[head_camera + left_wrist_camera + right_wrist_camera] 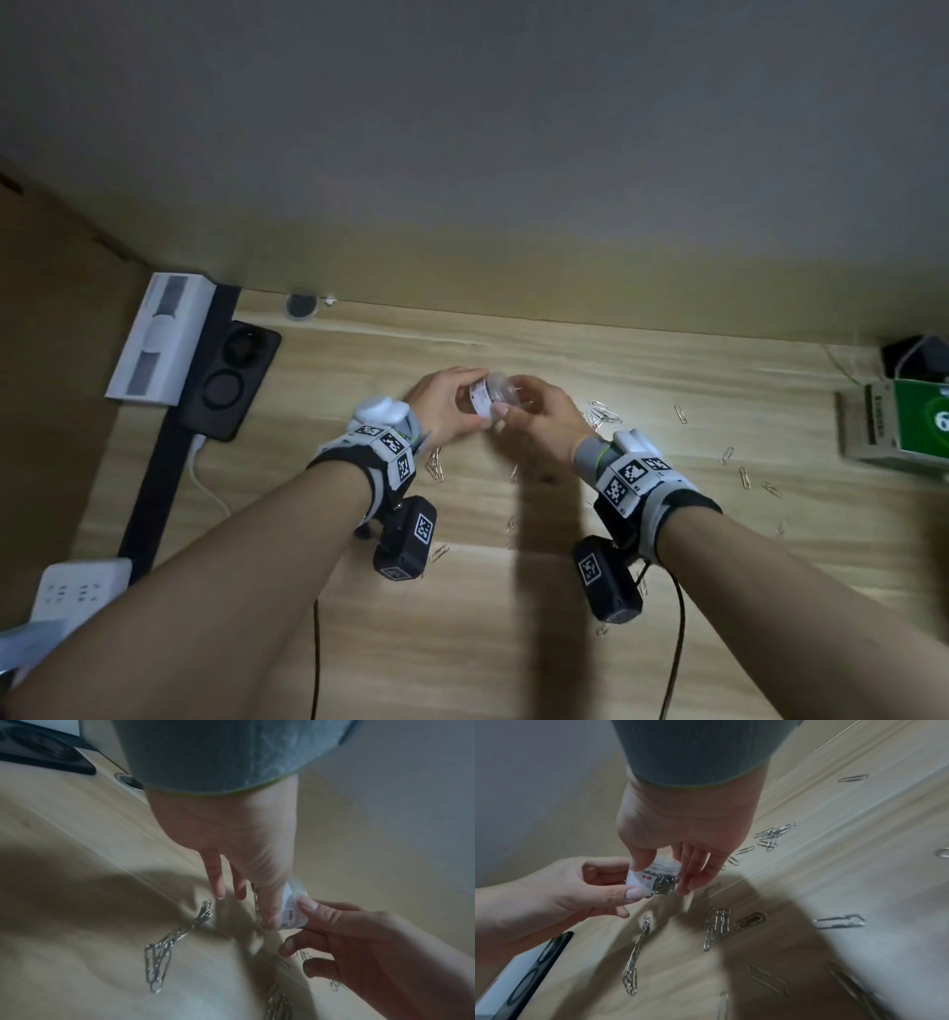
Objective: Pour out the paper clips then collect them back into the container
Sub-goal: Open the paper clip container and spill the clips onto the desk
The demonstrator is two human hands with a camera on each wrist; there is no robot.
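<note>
A small clear container (493, 393) with a white label is held above the wooden table (513, 642) by both hands. My left hand (477, 398) grips its labelled end between thumb and fingers. My right hand (513, 398) pinches the other end, thumb on one side and fingers on the other. In the right wrist view the container (658, 877) has silver clips inside. In the left wrist view the container (293, 908) is mostly hidden behind both thumbs. Several loose paper clips (603, 413) lie scattered on the table, some in clumps (718, 921) (159, 953) under the hands.
A white box (159, 339) and a black charging pad (231, 380) lie at the left, with a white power strip (77, 586) nearer me. A green and brown box (904, 421) sits at the right edge. The wall runs along the table's far side.
</note>
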